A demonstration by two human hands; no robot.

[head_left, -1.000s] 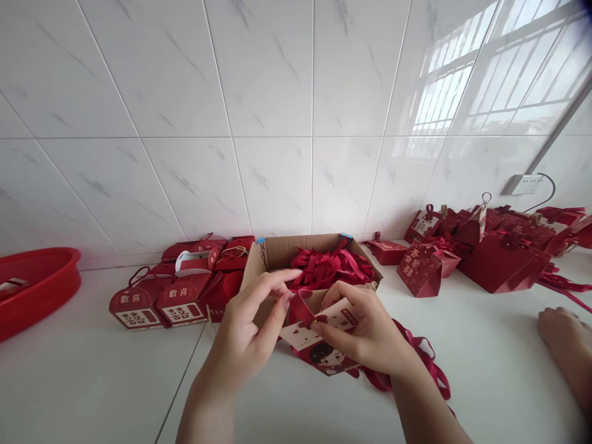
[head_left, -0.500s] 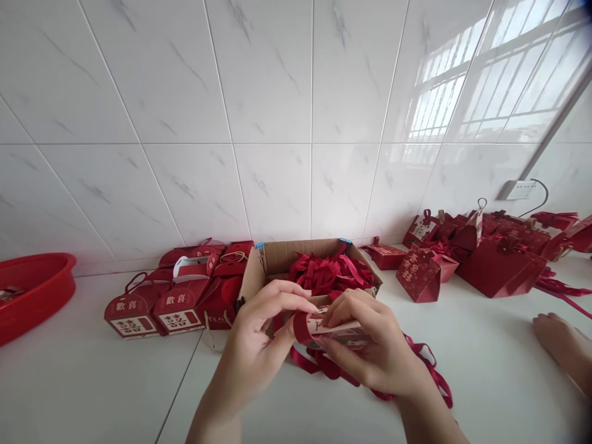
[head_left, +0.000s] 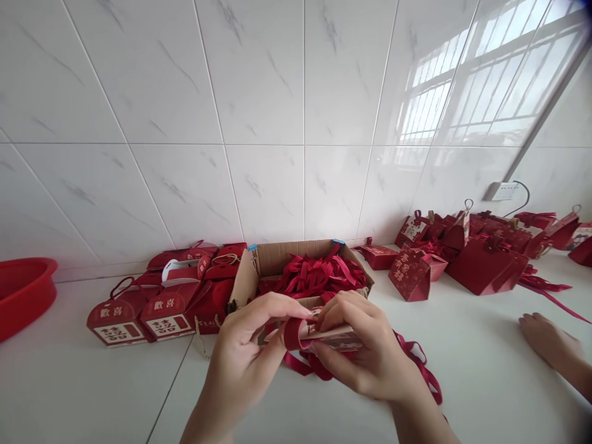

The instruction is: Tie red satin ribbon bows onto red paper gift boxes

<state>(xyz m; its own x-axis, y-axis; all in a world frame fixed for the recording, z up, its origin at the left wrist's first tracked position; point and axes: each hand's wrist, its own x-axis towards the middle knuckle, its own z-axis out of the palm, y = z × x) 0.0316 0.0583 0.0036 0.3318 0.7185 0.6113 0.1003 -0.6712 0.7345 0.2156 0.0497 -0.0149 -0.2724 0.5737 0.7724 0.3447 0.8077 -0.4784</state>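
Between my two hands is a small red and cream paper gift box (head_left: 340,341) with printed pictures, partly covered by my fingers. A dark red ribbon (head_left: 292,335) forms a loop at its left end. My left hand (head_left: 247,348) is closed, thumb and fingertips pinching the ribbon at the loop. My right hand (head_left: 370,345) is closed round the gift box, thumb below and fingers over its top. More loose red ribbon (head_left: 428,377) hangs or lies under and to the right of my right hand.
An open cardboard box (head_left: 243,279) behind my hands holds a heap of red ribbons (head_left: 324,274). Red gift boxes (head_left: 166,302) stand at left, others (head_left: 485,265) at right. A red basin (head_left: 28,290) is far left. Another person's hand (head_left: 550,342) rests on the table at right.
The view has swung slightly right, so the surroundings sit further left. The ribbon loop at the gift box looks rounder and more open. Both hands keep their hold.
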